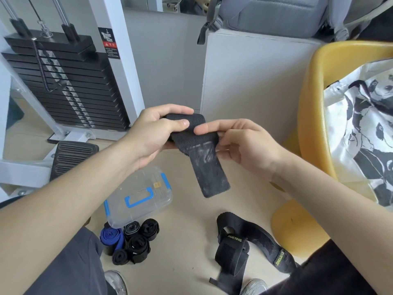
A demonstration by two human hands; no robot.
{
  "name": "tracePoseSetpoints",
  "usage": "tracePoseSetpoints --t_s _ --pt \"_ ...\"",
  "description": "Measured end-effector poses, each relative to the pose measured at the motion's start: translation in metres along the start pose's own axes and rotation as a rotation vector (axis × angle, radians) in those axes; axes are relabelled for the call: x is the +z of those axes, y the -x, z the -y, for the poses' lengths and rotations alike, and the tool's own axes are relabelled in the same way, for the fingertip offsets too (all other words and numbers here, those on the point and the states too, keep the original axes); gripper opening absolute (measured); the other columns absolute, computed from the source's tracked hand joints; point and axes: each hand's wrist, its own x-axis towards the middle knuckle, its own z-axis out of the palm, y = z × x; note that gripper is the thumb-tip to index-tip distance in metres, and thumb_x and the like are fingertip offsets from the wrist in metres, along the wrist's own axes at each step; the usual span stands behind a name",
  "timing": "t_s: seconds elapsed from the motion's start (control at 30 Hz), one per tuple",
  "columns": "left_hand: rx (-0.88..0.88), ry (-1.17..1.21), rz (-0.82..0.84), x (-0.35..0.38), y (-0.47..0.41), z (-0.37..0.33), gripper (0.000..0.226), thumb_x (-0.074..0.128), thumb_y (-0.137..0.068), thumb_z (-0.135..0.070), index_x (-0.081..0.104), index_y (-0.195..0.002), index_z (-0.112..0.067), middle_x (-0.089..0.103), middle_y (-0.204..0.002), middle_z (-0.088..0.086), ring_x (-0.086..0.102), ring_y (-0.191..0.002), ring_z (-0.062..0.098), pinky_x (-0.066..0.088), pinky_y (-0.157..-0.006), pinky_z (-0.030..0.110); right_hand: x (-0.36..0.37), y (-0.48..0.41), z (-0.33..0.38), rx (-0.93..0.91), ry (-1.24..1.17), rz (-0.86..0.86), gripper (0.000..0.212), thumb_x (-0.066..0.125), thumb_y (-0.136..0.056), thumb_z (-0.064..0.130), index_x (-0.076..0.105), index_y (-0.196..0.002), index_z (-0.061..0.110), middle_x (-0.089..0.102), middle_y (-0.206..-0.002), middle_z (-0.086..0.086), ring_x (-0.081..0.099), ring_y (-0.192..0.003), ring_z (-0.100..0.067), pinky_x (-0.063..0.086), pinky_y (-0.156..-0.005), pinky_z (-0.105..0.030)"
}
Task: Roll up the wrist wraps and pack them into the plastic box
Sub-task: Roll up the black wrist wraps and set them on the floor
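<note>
Wrist wrap (203,154) in left hand (148,135), right hand (244,145); five rolls (138,245), one box (140,188).

Gym corner, indoor workout room.
Cable machine's black weight stack (63,81) with chrome guide rods (60,10) in a white frame (125,71), coiled pin cord (41,67) hanging on the stack, warning sticker (110,43) on the upright, ribbed rubber footplate (72,158) at its base; rolled wrist wraps (131,241) and loose wraps (244,248) on the beige floor (191,231); grey backpack (276,13) on a white block (255,81), yellow chair (308,103) holding a panda-print tote (361,124).
</note>
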Motion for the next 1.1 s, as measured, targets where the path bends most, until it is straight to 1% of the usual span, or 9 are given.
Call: tracePoseSetpoints --t_s 0.1,0.2,0.27,0.37,0.47,0.57,0.8,0.9,1.1 --pt "-0.046 0.067 0.040 0.004 0.004 -0.001 0.033 0.054 -0.105 -0.010 0.087 -0.106 -0.014 0.082 -0.101 0.007 0.080 -0.092 0.021 0.067 -0.070 0.042 -0.004 0.003 0.002 -0.082 -0.038 0.067 0.049 0.045 -0.099 -0.011 0.077 -0.122 0.019 0.083 -0.108 -0.003 0.080 -0.101 -0.016 0.062 -0.084 -0.025" --pt "-0.106 0.056 0.136 0.006 0.007 0.001 0.047 0.041 -0.106 -0.027 0.083 -0.117 -0.008 0.081 -0.116 0.014 0.079 -0.110 0.035 0.067 -0.086 0.057 -0.002 0.005 0.002 -0.190 0.133 -0.124 0.021 0.074 -0.103 0.009 0.080 -0.092 0.026 0.084 -0.103 -0.006 0.082 -0.093 -0.020 0.061 -0.075 -0.023" --pt "-0.066 -0.042 0.212 0.007 0.010 0.003 0.045 0.045 -0.101 -0.029 0.082 -0.117 -0.010 0.079 -0.118 0.018 0.077 -0.113 0.035 0.066 -0.089 0.056 -0.003 0.004 -0.001 -0.298 0.450 -0.299 0.021 0.082 -0.098 0.021 0.076 -0.078 0.024 0.080 -0.076 -0.007 0.075 -0.064 -0.019 0.056 -0.059 -0.029" --pt "0.031 -0.158 0.279 0.008 0.013 0.007 0.034 0.061 -0.089 -0.026 0.084 -0.113 -0.016 0.080 -0.114 0.017 0.079 -0.111 0.031 0.067 -0.087 0.051 -0.002 0.002 -0.005 -0.359 0.783 -0.449 0.037 0.085 -0.095 0.031 0.067 -0.069 0.012 0.064 -0.062 -0.004 0.057 -0.058 -0.028 0.047 -0.057 -0.040" --pt "0.080 -0.146 0.278 0.009 0.014 0.009 0.024 0.078 -0.094 -0.023 0.082 -0.116 -0.014 0.082 -0.112 0.014 0.081 -0.107 0.031 0.068 -0.087 0.051 0.003 -0.001 -0.006 -0.396 0.782 -0.554 0.040 0.076 -0.101 0.032 0.054 -0.073 0.015 0.054 -0.076 -0.002 0.051 -0.069 -0.017 0.038 -0.064 -0.026" --pt "0.137 -0.186 0.205 0.016 0.017 0.010 0.017 0.075 -0.103 -0.015 0.080 -0.119 -0.016 0.083 -0.108 0.009 0.082 -0.102 0.026 0.069 -0.084 0.050 0.012 -0.006 -0.013 -0.321 0.743 -0.515 0.029 0.060 -0.111 0.031 0.057 -0.099 0.005 0.064 -0.093 -0.011 0.060 -0.088 -0.028 0.047 -0.077 -0.040" --pt "0.186 -0.358 0.088 0.016 0.019 0.006 0.060 0.087 -0.086 -0.013 0.065 -0.139 -0.031 0.069 -0.127 -0.002 0.075 -0.111 0.021 0.069 -0.080 0.049 0.029 -0.010 -0.021 -0.021 0.082 -0.250 0.029 0.051 -0.115 0.037 0.056 -0.135 0.017 0.076 -0.127 -0.009 0.081 -0.104 -0.031 0.068 -0.081 -0.056" --pt "0.106 -0.294 0.063 0.015 0.020 0.002 0.052 0.074 -0.081 -0.029 0.065 -0.132 -0.034 0.073 -0.122 0.000 0.075 -0.109 0.026 0.068 -0.082 0.054 0.026 -0.008 -0.023 -0.104 0.113 -0.160 0.024 0.058 -0.113 0.033 0.061 -0.133 0.022 0.077 -0.123 -0.005 0.081 -0.105 -0.027 0.069 -0.076 -0.051" --pt "-0.103 0.075 -0.036 0.021 0.016 0.002 0.035 0.052 -0.114 -0.043 0.071 -0.124 -0.015 0.081 -0.113 0.008 0.081 -0.104 0.029 0.067 -0.087 0.054 0.026 -0.015 -0.028 -0.351 0.330 -0.312 0.007 0.062 -0.109 0.033 0.063 -0.115 0.029 0.073 -0.114 -0.006 0.078 -0.101 -0.022 0.068 -0.072 -0.048"
